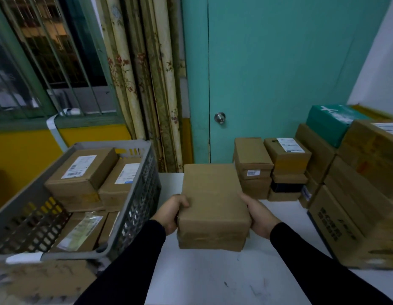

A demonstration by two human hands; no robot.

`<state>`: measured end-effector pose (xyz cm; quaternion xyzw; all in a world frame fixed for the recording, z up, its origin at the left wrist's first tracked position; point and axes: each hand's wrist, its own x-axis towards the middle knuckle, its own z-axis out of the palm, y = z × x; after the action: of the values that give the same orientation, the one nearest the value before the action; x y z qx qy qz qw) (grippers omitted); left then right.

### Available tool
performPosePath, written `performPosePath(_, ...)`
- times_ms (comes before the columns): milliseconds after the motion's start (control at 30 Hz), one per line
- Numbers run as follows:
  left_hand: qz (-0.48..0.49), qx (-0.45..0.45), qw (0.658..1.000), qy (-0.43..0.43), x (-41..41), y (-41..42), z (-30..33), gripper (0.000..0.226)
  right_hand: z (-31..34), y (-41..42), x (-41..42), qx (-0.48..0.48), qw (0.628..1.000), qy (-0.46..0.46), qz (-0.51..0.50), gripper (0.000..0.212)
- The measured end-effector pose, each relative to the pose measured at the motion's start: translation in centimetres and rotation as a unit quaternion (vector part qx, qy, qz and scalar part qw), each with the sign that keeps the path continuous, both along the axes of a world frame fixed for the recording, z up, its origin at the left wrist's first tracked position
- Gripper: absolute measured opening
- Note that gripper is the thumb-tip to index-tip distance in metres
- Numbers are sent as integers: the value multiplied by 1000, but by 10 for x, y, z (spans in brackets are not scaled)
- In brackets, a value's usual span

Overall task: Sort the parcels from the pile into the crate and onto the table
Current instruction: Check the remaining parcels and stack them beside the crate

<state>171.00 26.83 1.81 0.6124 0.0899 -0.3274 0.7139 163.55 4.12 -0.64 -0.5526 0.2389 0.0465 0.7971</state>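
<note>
Hands [215, 214] clasping brown parcel [212, 199] above white table [224, 278], teal door [279, 73] behind.

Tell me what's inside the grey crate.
The grey crate holds brown cardboard parcels: two labelled ones on top, more beneath. The upper parcels hide what lies under them.

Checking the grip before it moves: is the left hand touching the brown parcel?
Touching. The head view shows the left hand gripping the brown parcel's left edge, thumb on top.
</note>
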Motion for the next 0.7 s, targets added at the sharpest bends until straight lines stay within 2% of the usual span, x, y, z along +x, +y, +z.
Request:
performPosePath(167, -1, 0, 997, -75, -5, 0, -1, 74, -2, 9, 5, -65, 998, -5, 27, 77)
performPosePath(267, 0, 47, 988, -144, -5, 0, -6, 76, 1, 13, 6, -79, 996, -21, 27, 89)
performPosePath(400, -5, 77, 980, -184, -4, 0, -10, 74, 3, 17, 7, -89, 994, -51, 22, 82)
performPosePath(700, 11, 74, 975, -211, -10, -4, -7, 61, 4, 16, 5, -101, 992, -71, 14, 73)
